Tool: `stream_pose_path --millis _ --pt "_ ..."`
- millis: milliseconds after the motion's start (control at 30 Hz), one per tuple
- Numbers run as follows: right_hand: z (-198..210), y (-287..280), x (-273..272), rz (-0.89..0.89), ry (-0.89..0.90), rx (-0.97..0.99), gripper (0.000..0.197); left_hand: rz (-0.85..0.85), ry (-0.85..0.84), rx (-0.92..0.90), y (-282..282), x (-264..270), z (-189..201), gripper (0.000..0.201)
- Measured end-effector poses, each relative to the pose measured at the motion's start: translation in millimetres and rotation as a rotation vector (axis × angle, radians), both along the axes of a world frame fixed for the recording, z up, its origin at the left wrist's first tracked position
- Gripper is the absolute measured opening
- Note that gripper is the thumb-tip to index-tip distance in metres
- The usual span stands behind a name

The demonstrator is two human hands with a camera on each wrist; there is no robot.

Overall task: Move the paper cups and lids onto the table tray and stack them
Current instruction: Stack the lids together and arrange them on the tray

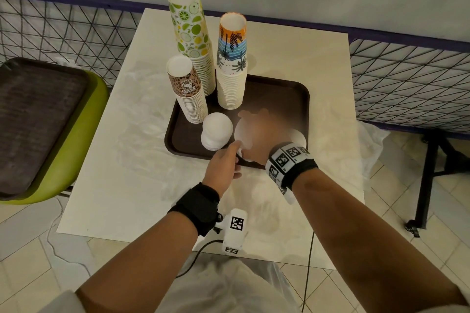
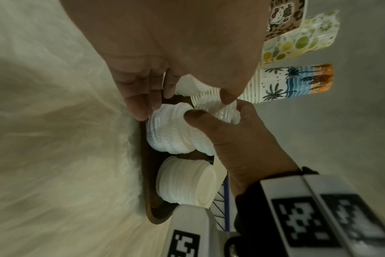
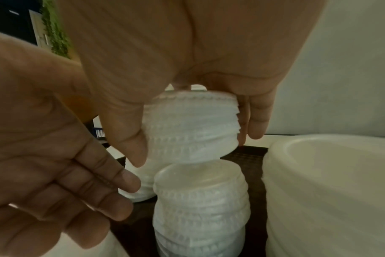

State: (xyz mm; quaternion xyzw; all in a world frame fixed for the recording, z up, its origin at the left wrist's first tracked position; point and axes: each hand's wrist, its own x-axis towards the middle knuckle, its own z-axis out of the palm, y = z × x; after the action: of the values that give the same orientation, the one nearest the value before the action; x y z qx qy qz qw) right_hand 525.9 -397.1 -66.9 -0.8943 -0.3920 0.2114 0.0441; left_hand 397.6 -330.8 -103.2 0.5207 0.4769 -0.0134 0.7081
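Note:
On the brown tray (image 1: 292, 99) stand three tall cup stacks: lime print (image 1: 190, 33), palm print (image 1: 232, 58) and leopard print (image 1: 184, 84). My right hand (image 3: 196, 139), blurred in the head view (image 1: 259, 132), grips a batch of small white lids (image 3: 191, 125), tilted and touching the top of another small lid stack (image 3: 200, 200) on the tray. My left hand (image 1: 237, 157) hovers beside that stack with loose fingers (image 3: 121, 182), holding nothing. A second small lid stack (image 1: 217, 132) stands to the left. A stack of wide lids (image 3: 319, 191) sits to the right.
Crinkled clear plastic (image 1: 142, 119) lies over the white table (image 1: 325, 63). A green chair (image 1: 84, 140) carrying a dark tray (image 1: 38, 114) stands left of the table. Black wire mesh fencing (image 1: 407, 79) runs behind, and a plastic bag (image 1: 371, 140) hangs off the right edge.

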Motion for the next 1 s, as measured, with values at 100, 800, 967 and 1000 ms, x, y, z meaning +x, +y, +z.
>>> stream_pose_path --millis 100,800,967,1000 --pt "-8 4 3 0.005 -0.030 -0.051 0.093 0.020 0.008 -0.020 -1 5 -4 0.046" --pt "-24 3 12 0.039 0.094 -0.008 0.107 -0.038 -0.016 -0.037 10 21 -16 0.035" --pt "-9 -3 30 -0.047 0.135 0.086 0.077 0.020 -0.008 -0.071 12 25 -20 0.040" --pt "-9 -3 33 -0.058 0.113 0.044 0.069 0.024 -0.002 -0.074 12 26 -21 0.040"
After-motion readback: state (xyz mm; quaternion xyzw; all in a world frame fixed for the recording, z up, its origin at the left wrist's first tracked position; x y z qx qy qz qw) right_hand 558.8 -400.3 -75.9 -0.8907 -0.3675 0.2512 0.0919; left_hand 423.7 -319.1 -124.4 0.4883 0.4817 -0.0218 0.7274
